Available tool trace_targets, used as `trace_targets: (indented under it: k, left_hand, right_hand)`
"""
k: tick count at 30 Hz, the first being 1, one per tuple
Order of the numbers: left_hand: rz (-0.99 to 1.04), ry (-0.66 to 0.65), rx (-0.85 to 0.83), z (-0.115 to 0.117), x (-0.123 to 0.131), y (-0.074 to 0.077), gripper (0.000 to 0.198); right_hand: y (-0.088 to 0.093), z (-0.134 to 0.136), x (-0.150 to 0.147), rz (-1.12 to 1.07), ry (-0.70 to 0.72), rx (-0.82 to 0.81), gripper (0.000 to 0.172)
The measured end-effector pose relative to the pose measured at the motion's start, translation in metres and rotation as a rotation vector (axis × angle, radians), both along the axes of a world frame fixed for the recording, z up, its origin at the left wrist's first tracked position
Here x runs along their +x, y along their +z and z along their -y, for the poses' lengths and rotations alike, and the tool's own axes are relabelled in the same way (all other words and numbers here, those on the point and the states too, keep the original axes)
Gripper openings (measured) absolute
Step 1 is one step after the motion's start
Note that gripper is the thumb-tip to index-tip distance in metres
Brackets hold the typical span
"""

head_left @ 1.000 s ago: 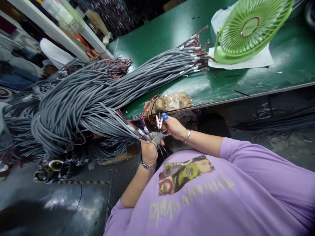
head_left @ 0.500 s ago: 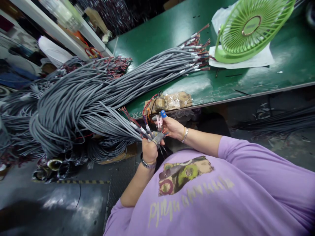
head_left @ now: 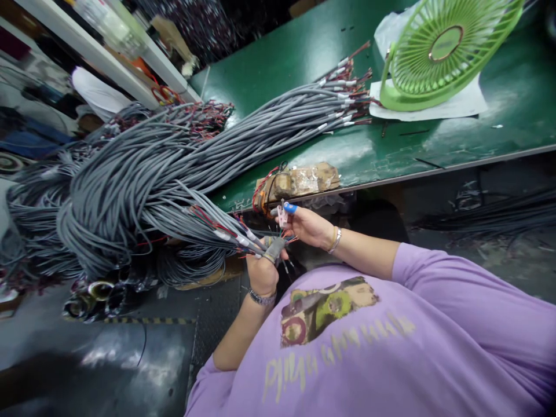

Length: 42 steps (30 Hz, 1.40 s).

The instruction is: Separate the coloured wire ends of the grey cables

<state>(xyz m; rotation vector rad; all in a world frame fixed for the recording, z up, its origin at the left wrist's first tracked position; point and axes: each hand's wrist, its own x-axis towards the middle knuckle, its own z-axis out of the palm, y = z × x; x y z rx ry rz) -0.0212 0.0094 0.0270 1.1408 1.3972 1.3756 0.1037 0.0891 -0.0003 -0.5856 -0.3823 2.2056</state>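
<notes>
My left hand [head_left: 262,274] is closed around a bunch of grey cables [head_left: 221,234] with white sleeves and bare coloured wire ends. A grey wrap [head_left: 274,249] covers what seems to be its thumb. Thin coloured wires [head_left: 288,236] stick out past that thumb, toward the other hand. My right hand [head_left: 311,227] is just to the right, fingers bent together, a blue cover [head_left: 290,208] on one fingertip. A small pink-and-white piece [head_left: 282,216] shows at its fingertips; I cannot make out what it is.
Across the green table [head_left: 412,139] lies a large heap of grey cables [head_left: 113,168]. Near the front edge sits a taped wooden block [head_left: 310,178] with wires. A green fan [head_left: 447,52] stands on white paper [head_left: 460,107]. More dark cables [head_left: 490,214] lie below, at right.
The white-sleeved cable ends in my left hand have swung left and lower. My right hand has shifted slightly right, and its blue-covered fingertip has tilted flatter.
</notes>
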Motion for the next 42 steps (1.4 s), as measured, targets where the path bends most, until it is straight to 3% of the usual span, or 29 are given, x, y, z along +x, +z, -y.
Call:
trace_targets:
  k: [9, 19, 24, 32, 42]
  left_hand:
    - [-0.012, 0.015, 0.016, -0.007, 0.004, -0.008, 0.031]
    - [-0.049, 0.011, 0.029, -0.01, 0.006, -0.01, 0.03]
    - [-0.051, 0.01, 0.037, -0.004, 0.003, -0.008, 0.031]
    - [-0.095, 0.087, 0.103, 0.002, 0.003, -0.004, 0.031]
    - [-0.128, 0.072, 0.126, -0.005, 0.009, -0.017, 0.032]
  right_hand:
    - [0.005, -0.002, -0.006, -0.062, -0.014, -0.112, 0.037]
    - [0.002, -0.002, -0.01, -0.064, -0.048, -0.097, 0.042]
    - [0.002, -0.001, -0.005, -0.078, 0.047, -0.091, 0.051]
    - [0.003, 0.0, -0.001, -0.003, 0.017, -0.015, 0.024]
    - [-0.005, -0.004, -0.004, -0.02, 0.033, 0.008, 0.045]
